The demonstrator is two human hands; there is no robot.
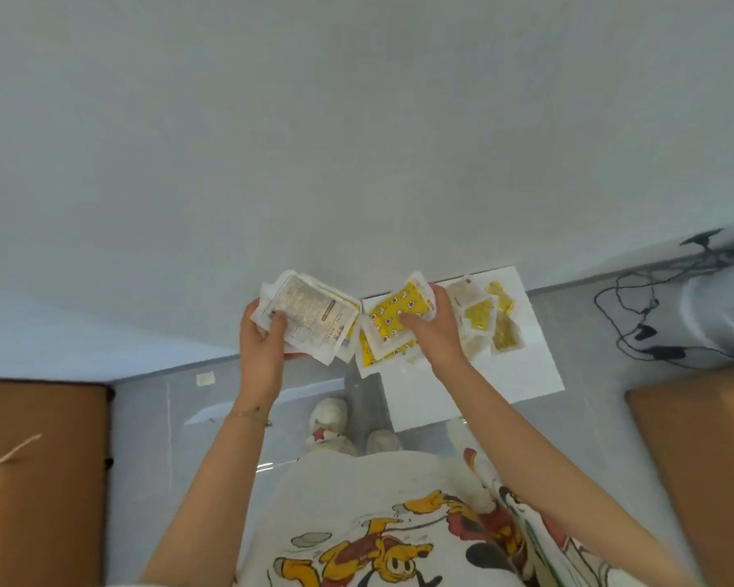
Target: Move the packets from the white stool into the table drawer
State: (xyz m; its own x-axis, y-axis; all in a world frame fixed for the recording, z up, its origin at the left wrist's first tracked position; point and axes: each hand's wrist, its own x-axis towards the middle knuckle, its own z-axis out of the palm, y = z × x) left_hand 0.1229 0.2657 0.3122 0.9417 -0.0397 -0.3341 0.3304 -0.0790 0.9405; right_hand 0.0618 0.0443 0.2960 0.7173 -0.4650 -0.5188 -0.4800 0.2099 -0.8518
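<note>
My left hand (260, 336) grips a stack of white packets (314, 315), printed back sides up, held above the floor left of the white stool (505, 383). Beside it, my right hand (435, 328) pinches a yellow patterned packet (393, 319) lifted over the stool's left edge, with more yellow-and-white packets under it. Several more packets (490, 319) lie loose on the stool's far part, against the wall. No drawer is in view.
A brown table surface (39, 459) lies at the lower left and another brown surface (704, 451) at the lower right. Black cables (636, 315) trail on the grey floor at the right. My shoes (331, 421) stand just before the stool.
</note>
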